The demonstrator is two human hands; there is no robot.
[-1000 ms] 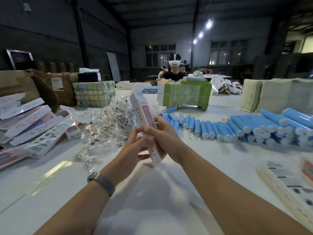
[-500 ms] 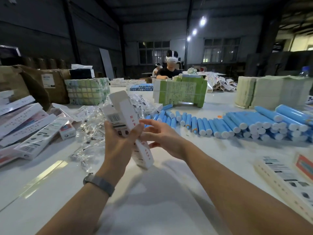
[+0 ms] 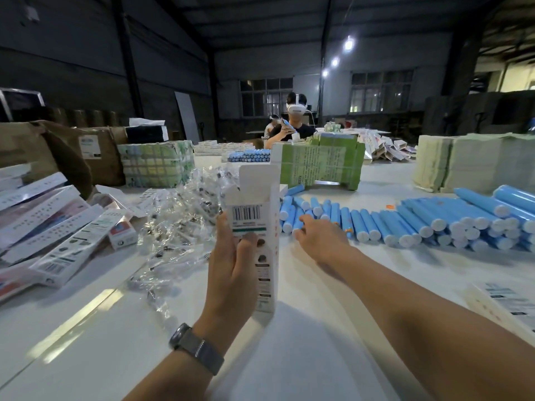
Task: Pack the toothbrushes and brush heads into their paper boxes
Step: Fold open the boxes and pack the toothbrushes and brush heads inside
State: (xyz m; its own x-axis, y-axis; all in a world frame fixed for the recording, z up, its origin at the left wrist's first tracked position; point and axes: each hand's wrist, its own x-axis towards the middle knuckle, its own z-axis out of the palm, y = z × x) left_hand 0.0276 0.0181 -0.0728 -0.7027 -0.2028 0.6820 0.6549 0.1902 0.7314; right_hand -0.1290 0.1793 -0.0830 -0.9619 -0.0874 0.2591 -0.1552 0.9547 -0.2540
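Note:
My left hand (image 3: 231,273) grips a white paper box (image 3: 257,221) upright above the table, its top flap open and a barcode facing me. My right hand (image 3: 321,238) reaches forward over the table, its fingertips at the near ends of a row of blue toothbrush handles (image 3: 370,224) and holding nothing. A heap of clear bags with small brush heads (image 3: 179,224) lies just left of the box. More flat and folded paper boxes (image 3: 58,235) are spread on the left.
A green-printed carton stack (image 3: 324,163) stands behind the handles. Pale paper stacks (image 3: 469,166) sit far right, cardboard cartons (image 3: 95,151) far left. Printed boxes (image 3: 503,305) lie at the right edge. A person with a headset (image 3: 295,123) works across the white table (image 3: 289,357).
My right hand let go of the box and moved right and forward to the blue handles. My left hand turned the box upright with its open flap on top.

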